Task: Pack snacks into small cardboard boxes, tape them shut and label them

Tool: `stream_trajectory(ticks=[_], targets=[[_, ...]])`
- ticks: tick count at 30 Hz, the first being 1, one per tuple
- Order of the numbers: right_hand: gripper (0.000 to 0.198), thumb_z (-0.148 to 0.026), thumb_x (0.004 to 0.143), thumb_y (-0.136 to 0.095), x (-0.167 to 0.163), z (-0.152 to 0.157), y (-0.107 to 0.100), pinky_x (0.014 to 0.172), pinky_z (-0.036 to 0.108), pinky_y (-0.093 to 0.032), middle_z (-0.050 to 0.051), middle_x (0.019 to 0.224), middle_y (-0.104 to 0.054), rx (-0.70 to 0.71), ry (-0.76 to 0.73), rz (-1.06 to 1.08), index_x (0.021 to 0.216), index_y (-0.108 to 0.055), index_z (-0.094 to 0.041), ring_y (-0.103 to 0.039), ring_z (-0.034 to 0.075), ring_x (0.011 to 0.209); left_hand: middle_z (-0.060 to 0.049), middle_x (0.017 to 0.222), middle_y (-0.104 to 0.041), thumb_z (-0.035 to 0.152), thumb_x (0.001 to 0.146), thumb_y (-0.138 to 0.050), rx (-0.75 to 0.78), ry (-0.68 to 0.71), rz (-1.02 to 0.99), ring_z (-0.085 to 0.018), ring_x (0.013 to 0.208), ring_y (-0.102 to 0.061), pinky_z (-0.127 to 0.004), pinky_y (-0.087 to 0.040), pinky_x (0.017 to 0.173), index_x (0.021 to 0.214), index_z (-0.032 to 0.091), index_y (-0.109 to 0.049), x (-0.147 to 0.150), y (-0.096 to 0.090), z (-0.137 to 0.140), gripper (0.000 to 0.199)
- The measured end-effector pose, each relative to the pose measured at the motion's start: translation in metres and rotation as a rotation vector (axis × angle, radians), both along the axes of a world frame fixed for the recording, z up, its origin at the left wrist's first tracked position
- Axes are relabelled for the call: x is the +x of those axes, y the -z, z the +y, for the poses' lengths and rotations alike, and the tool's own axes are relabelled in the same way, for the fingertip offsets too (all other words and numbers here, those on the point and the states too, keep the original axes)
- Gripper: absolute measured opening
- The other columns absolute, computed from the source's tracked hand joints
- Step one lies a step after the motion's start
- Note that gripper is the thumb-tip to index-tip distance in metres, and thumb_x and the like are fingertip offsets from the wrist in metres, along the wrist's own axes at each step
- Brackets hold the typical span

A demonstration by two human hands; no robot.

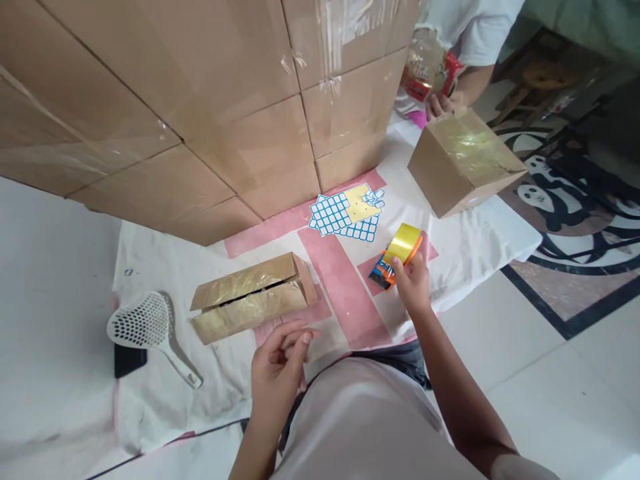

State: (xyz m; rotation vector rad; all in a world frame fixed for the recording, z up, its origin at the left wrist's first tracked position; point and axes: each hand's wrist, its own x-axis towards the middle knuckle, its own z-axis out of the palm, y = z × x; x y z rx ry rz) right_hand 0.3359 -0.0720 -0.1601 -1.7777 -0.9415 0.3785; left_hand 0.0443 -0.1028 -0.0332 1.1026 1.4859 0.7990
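Note:
My right hand is closed on a tape dispenser with a roll of yellow tape and orange and blue parts, held over the table's right half. My left hand is raised in front of my body, its fingers curled and the thumb near the fingertips. Whether something small is between those fingers I cannot make out. Just beyond it lies a cardboard box, its top flaps nearly meeting with a dark gap along the seam.
Stacked, taped cartons rise along the table's far side. A white slotted scoop lies partly over a black object. Blue-and-white grid sheets rest mid-table. Far right, another person's hand is by a second box.

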Motion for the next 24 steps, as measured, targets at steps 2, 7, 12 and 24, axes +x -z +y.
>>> stream_trajectory(ticks=[2,7,12,24], targets=[[0.054,-0.049,0.086,-0.070,-0.005,-0.015,-0.013,0.085,0.042,-0.049,0.015,0.123,-0.061,0.017,0.123,-0.066,0.129,-0.060,-0.018,-0.060,0.027,0.104,-0.005,0.084,-0.078,0.049,0.081,-0.074,0.035,-0.028,0.026,-0.011,0.048,-0.055,-0.018,-0.039,0.029,0.101,0.018,-0.068,-0.007,-0.005,0.004,0.038],[0.043,-0.036,0.088,-0.069,-0.048,-0.045,-0.067,0.091,0.048,-0.049,0.012,0.121,-0.058,0.299,0.020,-0.197,0.129,-0.059,-0.025,-0.058,0.029,0.108,-0.004,0.084,-0.079,0.048,0.084,-0.072,0.056,-0.007,0.098,-0.009,0.043,-0.051,-0.019,-0.040,0.032,0.099,0.019,-0.070,-0.019,-0.009,0.007,0.032],[0.048,-0.033,0.084,-0.077,-0.115,-0.025,-0.122,0.092,0.045,-0.053,0.010,0.121,-0.060,0.280,-0.758,-0.030,0.129,-0.062,-0.029,-0.057,0.028,0.112,-0.003,0.084,-0.079,0.038,0.091,-0.066,0.224,0.259,0.179,-0.010,0.049,-0.061,-0.018,-0.046,0.040,0.101,0.021,-0.073,-0.032,0.000,0.004,0.021],[0.014,-0.013,0.088,-0.061,-0.121,0.012,-0.176,0.087,0.046,-0.051,0.006,0.095,-0.054,0.680,-0.786,-0.198,0.094,-0.067,-0.023,-0.054,0.025,0.099,-0.004,0.110,-0.079,0.034,0.091,-0.068,0.637,-0.027,0.801,-0.011,0.056,-0.064,-0.025,-0.054,0.061,0.151,0.028,-0.042,-0.076,0.009,0.023,0.065]])
